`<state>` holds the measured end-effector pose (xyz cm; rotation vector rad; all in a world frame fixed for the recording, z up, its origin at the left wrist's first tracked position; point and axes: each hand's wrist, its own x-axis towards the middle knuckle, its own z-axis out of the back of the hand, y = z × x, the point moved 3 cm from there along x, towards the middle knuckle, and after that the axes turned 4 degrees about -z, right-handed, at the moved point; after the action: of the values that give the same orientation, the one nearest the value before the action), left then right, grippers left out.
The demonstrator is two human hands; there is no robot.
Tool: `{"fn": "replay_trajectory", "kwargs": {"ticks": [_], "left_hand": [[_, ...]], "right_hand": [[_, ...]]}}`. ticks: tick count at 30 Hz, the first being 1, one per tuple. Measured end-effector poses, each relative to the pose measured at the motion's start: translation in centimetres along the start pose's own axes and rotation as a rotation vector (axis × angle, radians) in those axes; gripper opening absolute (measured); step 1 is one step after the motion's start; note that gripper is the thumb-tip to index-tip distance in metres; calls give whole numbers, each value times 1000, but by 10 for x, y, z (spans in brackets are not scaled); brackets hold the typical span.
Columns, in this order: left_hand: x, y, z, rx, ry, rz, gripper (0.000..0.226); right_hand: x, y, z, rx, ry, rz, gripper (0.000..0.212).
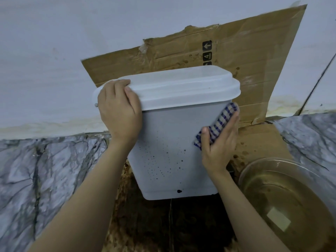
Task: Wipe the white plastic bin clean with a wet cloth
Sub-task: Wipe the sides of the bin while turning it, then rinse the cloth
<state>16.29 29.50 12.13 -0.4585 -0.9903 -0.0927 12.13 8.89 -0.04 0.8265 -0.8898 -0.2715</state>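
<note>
The white rectangular plastic bin (pixel 169 142) has a smooth, matt body, speckled with dark spots low down. Its white plastic lid (pixel 181 84) is smooth with a soft sheen. On the bin's right side, the blue-and-white checked woven cloth (pixel 220 122) looks coarse and matt. The brown corrugated cardboard sheet (pixel 254 42) behind and beneath is dull, creased, torn-edged and stain-blotched. The grey veined marble-look floor (pixel 54 170) is smooth and faintly glossy. At near right, the clear round bowl (pixel 254 180) is glossy; glass or plastic, unclear. The far white painted wall (pixel 72 33) is matt, stained low down.
</note>
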Motion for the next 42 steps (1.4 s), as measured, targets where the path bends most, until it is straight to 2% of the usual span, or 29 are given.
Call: {"fn": "replay_trajectory", "kwargs": {"ticks": [2, 4, 7, 10, 14, 16, 20, 23, 25, 27, 31, 33, 35, 39, 42], "left_hand": [[0, 0, 0, -2, -1, -11, 35], [2, 1, 0, -14, 21, -11, 35], [5, 1, 2, -51, 85, -13, 35], [9, 10, 13, -91, 183, -61, 35], [27, 34, 24, -166, 416, -266, 40], [26, 37, 23, -233, 464, -289, 37], [18, 35, 23, -289, 402, -238, 36], [16, 34, 24, -286, 361, -259, 38], [14, 33, 24, -284, 331, -261, 38], [11, 33, 25, -281, 328, -276, 36], [12, 39, 28, -290, 369, -287, 37], [11, 40, 29, -304, 363, -286, 37], [10, 39, 28, -318, 356, -270, 36], [12, 37, 27, -330, 348, -229, 35], [11, 37, 25, -346, 312, -214, 34]], "right_hand": [[-8, 7, -5, -54, -45, -43, 73], [-17, 21, -17, -188, -78, 5, 73], [-35, 49, -40, -343, -20, 260, 74], [-52, 67, -52, -352, 64, 502, 70], [-41, 56, -40, -388, -18, 560, 61], [-34, 47, -33, -412, -77, 551, 61], [-36, 49, -39, -395, -119, 505, 63], [-49, 69, -54, -357, -96, 471, 66], [-64, 87, -66, -329, -59, 510, 68], [-82, 102, -77, -315, 4, 621, 68], [-106, 98, -86, -410, 141, 953, 63], [-109, 87, -82, -430, 145, 1030, 62], [-101, 84, -75, -413, 120, 982, 63], [-70, 93, -66, -341, -23, 688, 67], [-72, 96, -70, -323, -64, 648, 70]]}}
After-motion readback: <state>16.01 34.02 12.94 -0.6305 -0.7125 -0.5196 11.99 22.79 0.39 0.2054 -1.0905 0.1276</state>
